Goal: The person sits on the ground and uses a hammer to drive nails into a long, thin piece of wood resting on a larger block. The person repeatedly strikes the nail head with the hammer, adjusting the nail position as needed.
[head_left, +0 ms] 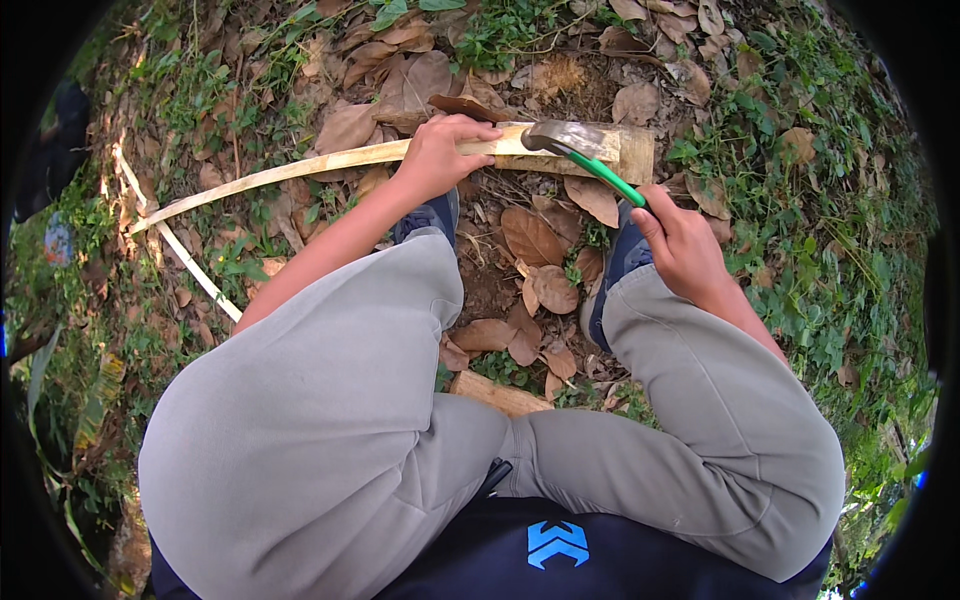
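Note:
A long, pale, slightly bowed wooden strip (290,168) runs from the left across the ground in front of me. My left hand (442,158) grips it near its right end, thumb and fingers on opposite edges. That end rests on a short flat piece of wood (637,155). In my right hand (682,240), fingers wrapped round the green handle, is a hammer (612,182). Its dark metal head lies over the strip's right end, just right of my left fingers; whether it touches the wood I cannot tell.
Another thin pale strip (198,270) crosses under the long one's left end. Dry brown leaves (532,238) and green plants (800,215) cover the ground. A cut wood piece (500,393) lies between my bent legs, and my shoes (625,265) stand close to the work.

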{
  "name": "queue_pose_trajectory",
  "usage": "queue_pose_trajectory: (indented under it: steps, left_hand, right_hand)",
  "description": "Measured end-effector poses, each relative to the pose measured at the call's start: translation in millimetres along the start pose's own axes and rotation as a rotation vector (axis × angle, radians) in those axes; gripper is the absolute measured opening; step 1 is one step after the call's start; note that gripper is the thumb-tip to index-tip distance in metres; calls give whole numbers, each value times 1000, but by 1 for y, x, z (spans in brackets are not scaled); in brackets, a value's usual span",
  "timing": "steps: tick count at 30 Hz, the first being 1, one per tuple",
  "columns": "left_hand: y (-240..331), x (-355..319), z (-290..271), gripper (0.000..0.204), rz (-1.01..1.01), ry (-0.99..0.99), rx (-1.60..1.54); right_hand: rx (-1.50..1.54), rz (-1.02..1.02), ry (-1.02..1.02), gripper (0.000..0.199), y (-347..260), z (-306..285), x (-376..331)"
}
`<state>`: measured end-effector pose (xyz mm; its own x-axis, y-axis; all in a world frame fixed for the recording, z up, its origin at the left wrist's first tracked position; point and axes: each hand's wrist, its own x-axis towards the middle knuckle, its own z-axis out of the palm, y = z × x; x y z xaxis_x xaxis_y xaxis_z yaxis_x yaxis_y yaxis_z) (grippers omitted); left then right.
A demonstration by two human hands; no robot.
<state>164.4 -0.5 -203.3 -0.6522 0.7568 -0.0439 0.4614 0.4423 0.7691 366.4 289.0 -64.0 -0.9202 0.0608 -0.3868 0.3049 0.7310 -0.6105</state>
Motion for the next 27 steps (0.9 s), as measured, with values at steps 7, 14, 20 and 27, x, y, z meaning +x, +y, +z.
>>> queue_pose_trajectory:
  steps: [7, 14, 20, 27]
  left_hand:
    - [-5, 3, 2, 38, 45, 0, -1]
    - [-5, -2, 0, 39, 30, 23, 12]
    - [0, 2, -2, 41, 15, -26, -29]
    - [-1, -1, 0, 40, 20, 4, -4]
  right_hand:
    - [77, 3, 90, 26, -3, -6, -6]
    - [-57, -49, 74, 24, -1, 1, 0]
    - [-24, -3, 61, 24, 0, -6, -2]
    - [-10, -26, 112, 23, -5, -9, -2]
